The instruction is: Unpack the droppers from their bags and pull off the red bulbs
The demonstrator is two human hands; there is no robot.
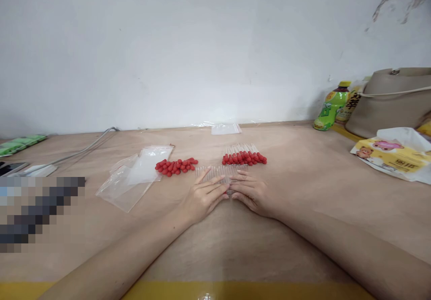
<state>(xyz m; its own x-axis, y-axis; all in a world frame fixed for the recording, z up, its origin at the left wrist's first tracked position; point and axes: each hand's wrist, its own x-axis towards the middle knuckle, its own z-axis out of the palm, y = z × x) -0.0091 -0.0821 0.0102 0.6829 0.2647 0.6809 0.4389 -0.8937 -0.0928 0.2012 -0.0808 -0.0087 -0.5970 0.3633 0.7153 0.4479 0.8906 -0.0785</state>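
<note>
Neither grip is closed: left hand (204, 197) and right hand (252, 193) lie flat, fingertips resting on the tubes (215, 172) — thin, clear, side by side on the surface (303, 192). Beyond them are loose red caps (176, 165) to the left and droppers (244, 157) to the right.

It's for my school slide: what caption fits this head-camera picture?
The left hand and right hand rest on a row of clear tubes, with loose red caps and red-capped tubes behind.

Left hand (204, 196) and right hand (251, 192) rest flat on clear glass tubes (218, 172) on the tabletop (303, 192). Loose red bulbs (175, 166) lie beside assembled droppers (244, 155).
</note>
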